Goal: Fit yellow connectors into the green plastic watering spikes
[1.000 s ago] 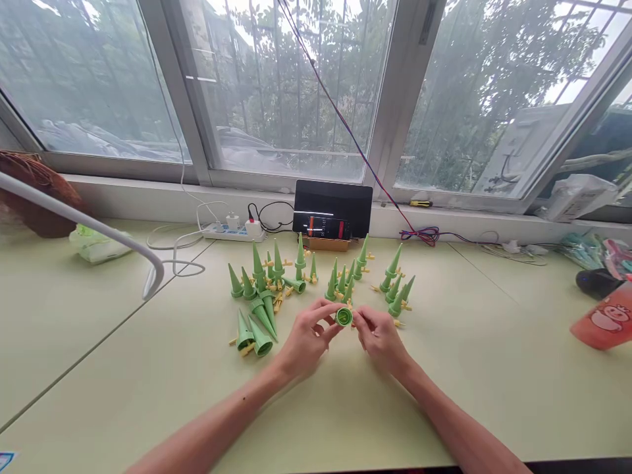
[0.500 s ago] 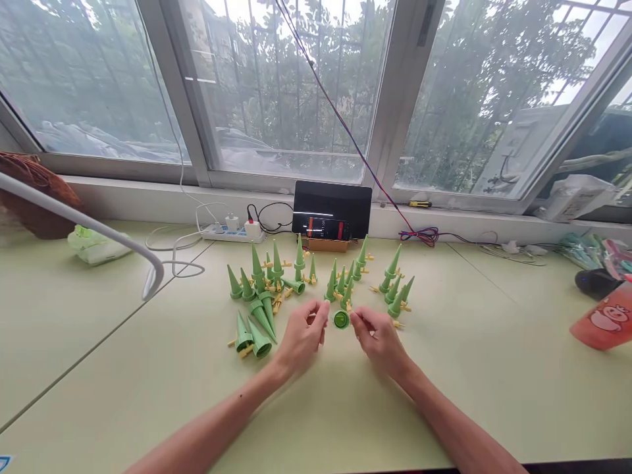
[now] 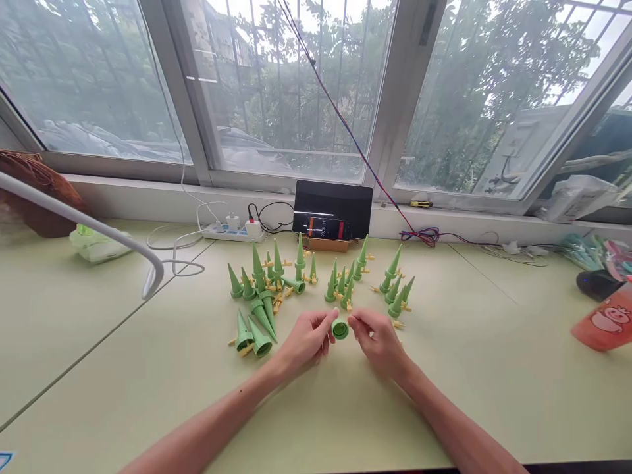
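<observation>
Using the tablet (image 3: 333, 205) as reference: round green part (image 3: 340, 330) is straight out in front of it, on the wearer's side, held between both hands, open end facing the wearer; the rest of it is hidden behind the rim. Left forearm (image 3: 232, 406) runs in from the near left, angled up toward the tablet. Left hand (image 3: 309, 337) is mostly closed, fingers curled under, thumb reaching forward onto the part's left rim, back of hand up and outward. Right forearm (image 3: 439, 403) mirrors it from the near right. Right hand (image 3: 376, 334) has thumb and index pinched tight at the part's right edge, other fingers folded into the palm; exact spot gripped is too small to tell. Wrists roughly straight, both hands low over the surface (image 3: 320, 421). Between hands and tablet: upright green cones (image 3: 257, 263) with yellow pieces (image 3: 277, 304) around them, clustered in front-left, front-center and front-right of the tablet. A few more cones lie tipped over, further forward and left. Phone (image 3: 326, 228) leans directly on the tablet's front; power strip (image 3: 232, 232) sits left of the tablet.
</observation>
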Demonstrator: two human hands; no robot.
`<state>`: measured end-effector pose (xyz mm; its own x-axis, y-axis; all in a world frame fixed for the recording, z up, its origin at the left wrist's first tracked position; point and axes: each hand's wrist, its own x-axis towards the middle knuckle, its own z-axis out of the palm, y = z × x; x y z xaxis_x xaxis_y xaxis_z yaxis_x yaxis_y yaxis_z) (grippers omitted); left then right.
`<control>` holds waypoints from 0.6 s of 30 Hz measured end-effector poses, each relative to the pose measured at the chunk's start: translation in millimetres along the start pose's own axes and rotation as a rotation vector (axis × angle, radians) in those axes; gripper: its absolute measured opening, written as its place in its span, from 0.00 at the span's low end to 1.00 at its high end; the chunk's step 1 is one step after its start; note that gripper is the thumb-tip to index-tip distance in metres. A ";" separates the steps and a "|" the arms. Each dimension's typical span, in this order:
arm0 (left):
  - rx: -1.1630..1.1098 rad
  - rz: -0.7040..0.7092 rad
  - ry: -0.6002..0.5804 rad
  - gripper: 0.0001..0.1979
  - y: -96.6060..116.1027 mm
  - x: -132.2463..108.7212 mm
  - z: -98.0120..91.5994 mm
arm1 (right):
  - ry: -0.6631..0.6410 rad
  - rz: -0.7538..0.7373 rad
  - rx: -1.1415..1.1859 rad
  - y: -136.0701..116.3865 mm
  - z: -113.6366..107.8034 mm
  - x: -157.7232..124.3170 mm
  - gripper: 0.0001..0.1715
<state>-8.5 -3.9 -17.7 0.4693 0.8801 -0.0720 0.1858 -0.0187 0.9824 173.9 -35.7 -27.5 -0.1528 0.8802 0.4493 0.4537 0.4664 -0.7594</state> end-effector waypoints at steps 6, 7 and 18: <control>0.011 0.042 0.004 0.25 1.1 -1.7 -0.5 | 0.002 0.014 -0.007 3.9 0.8 0.4 0.20; 0.019 0.055 0.004 0.24 1.6 -1.9 -0.7 | 0.002 0.014 -0.008 4.3 0.8 0.3 0.20; 0.144 0.163 0.047 0.16 2.6 -3.7 -3.4 | -0.023 0.025 -0.013 5.7 1.4 1.2 0.21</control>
<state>-12.7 -5.6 -14.3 0.4633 0.8809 0.0967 0.2340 -0.2269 0.9454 175.1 -31.9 -31.9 -0.1614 0.8936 0.4189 0.4686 0.4430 -0.7643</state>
